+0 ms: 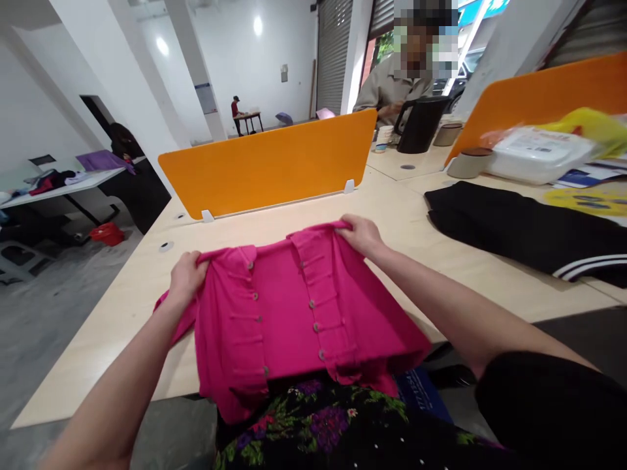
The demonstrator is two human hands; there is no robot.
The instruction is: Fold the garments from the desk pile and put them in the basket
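Note:
A bright pink button-up shirt [289,307] is stretched between my two hands, its front open and buttons running down both front edges. My left hand [187,277] is closed on the shirt at its upper left. At the upper right, my right hand [361,235] grips the cloth near the other shoulder. The lower part of the shirt hangs over the table's near edge toward my lap. One sleeve sticks out on the left beside my left wrist.
An orange divider [269,166] stands across the wooden table [392,215]. To the right lie a black garment [514,222] with white stripes and a white plastic box [541,153]. A black pitcher [420,124] stands near a person [392,85] beyond the divider.

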